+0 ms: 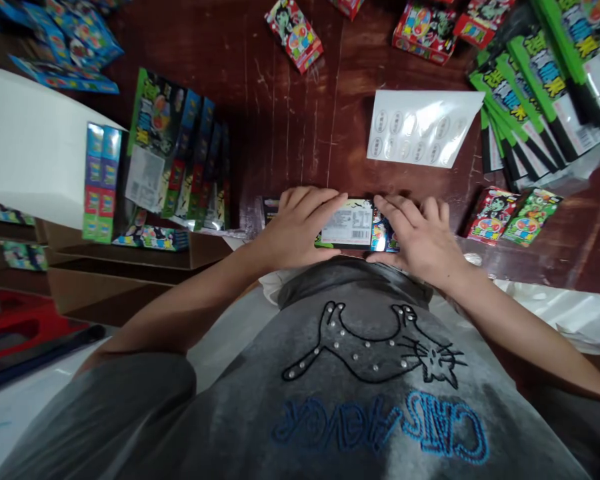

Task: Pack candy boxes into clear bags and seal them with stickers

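At the table's near edge, both hands hold a long candy package [347,225], a black printed sleeve with a white label. My left hand [300,227] grips its left part, fingers over the far edge and thumb along the near edge. My right hand [415,233] closes on the right end, where small blue boxes [379,230] show beside the sleeve. The fingers hide both ends of the package. Just right of my right hand lie a red candy box [493,215] and a green candy box [533,217].
A sheet of round stickers [424,128] lies beyond my hands. Flat printed sleeves [535,100] are piled at right. Finished-looking packages [167,147] stand at left above a cardboard box [115,267]. Blue packets [70,40] and red candy boxes [295,33] lie farther back.
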Tool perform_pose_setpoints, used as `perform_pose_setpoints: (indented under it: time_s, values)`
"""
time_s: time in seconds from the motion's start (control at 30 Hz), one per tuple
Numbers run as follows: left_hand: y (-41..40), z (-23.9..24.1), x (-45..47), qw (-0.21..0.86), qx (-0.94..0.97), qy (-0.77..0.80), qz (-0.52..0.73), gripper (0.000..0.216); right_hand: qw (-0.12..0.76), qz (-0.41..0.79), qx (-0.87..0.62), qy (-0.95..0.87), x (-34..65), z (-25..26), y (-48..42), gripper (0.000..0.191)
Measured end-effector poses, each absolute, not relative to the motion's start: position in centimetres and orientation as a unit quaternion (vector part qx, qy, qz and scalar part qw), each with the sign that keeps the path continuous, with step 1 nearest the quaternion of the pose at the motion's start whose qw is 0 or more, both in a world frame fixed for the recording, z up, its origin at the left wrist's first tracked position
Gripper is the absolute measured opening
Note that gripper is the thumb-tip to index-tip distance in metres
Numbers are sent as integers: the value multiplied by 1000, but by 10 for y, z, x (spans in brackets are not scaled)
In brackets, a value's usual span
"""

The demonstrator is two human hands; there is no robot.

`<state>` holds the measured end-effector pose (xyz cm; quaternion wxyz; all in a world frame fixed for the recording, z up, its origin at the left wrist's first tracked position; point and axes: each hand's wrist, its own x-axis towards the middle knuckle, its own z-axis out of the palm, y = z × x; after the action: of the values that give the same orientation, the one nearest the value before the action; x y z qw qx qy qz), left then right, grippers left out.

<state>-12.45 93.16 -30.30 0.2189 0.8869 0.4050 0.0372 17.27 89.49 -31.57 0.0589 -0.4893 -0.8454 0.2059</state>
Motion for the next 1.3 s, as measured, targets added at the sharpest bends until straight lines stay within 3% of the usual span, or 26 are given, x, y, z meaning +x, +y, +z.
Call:
perform_pose_setpoints:
  time_s: [0.13, 0.33, 0.53, 0.8, 0.93, 1.1, 1.2, 1.3]
  values:
    - [933, -307, -124, 234, 886, 397, 40, 88, 81, 216, -462, -856, 196, -312, 892, 113]
    - [937, -312, -117, 242, 894, 374, 51, 87, 131, 245, -416, -866, 221, -316, 897, 83]
    - [945, -319, -114, 256, 906, 329, 65, 91, 180, 262, -393, -863, 221, -325, 911, 79]
    - [935, -313, -92, 252, 878, 400, 77, 93, 213, 208, -477, -827, 205, -323, 897, 97]
    - [931, -314, -84, 245, 878, 401, 94, 91, 169, 207, -492, -828, 205, -317, 879, 89]
    - [939, -313, -77, 217, 895, 382, 74, 89, 137, 146, -550, -811, 279, -306, 873, 107]
    - [945, -312, -71, 211, 903, 369, 59, 89, 120, 132, -522, -834, 329, -308, 873, 93]
    - [947, -312, -64, 208, 905, 369, 52, 89, 157, 136, -469, -858, 336, -316, 875, 83]
